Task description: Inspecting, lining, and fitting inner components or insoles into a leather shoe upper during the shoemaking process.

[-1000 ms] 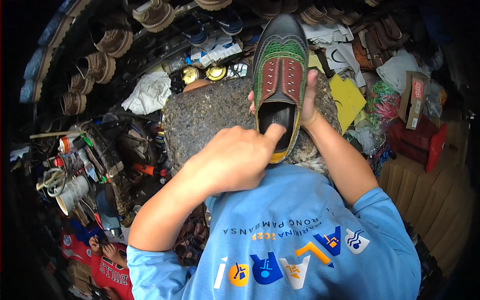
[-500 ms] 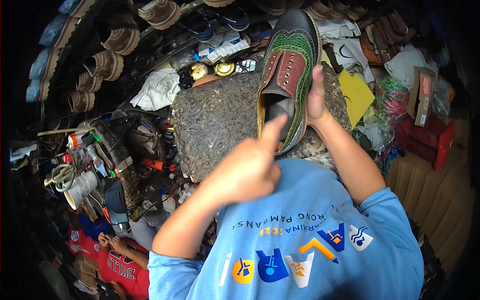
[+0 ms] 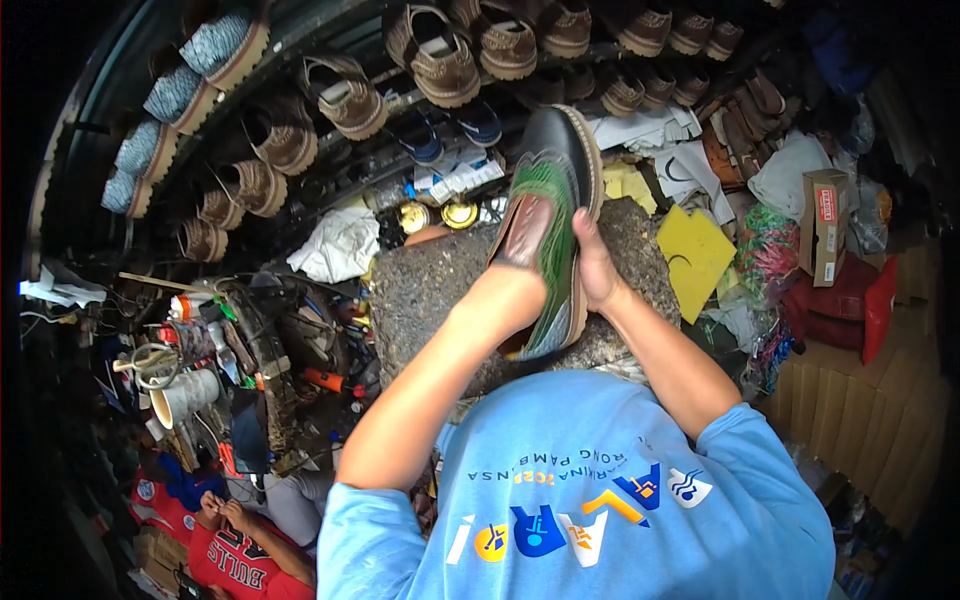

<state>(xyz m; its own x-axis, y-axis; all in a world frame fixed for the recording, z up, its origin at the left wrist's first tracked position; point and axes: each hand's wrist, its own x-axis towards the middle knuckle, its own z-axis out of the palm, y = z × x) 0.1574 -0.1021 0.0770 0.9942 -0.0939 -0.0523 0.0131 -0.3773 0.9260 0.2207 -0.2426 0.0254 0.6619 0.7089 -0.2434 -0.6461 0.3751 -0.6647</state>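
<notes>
A lace-less shoe [image 3: 556, 215] with a black toe, green textured sides, a reddish-brown eyelet panel and a pale welt is held upright above a rough dark block [image 3: 425, 285], toe pointing away from me. My left hand [image 3: 512, 293] reaches into the shoe's opening up to about the wrist, so its fingers are hidden inside. Along the right edge, my right hand [image 3: 594, 262] grips the shoe, thumb against the side near the sole; its other fingers are out of sight behind it.
Shelves of brown shoes [image 3: 435, 60] and blue-grey shoes [image 3: 220, 50] curve along the back. Yellow sheet material [image 3: 692, 262] lies right of the block, near a cardboard box [image 3: 823, 225]. Tools and a white cup [image 3: 185, 398] clutter the left. A person in red [image 3: 245, 560] sits at lower left.
My left hand has gone from pointing over the shoe's opening to deep inside it. The shoe has tilted, showing more of its right edge. The whole view has shifted, with more shelves showing.
</notes>
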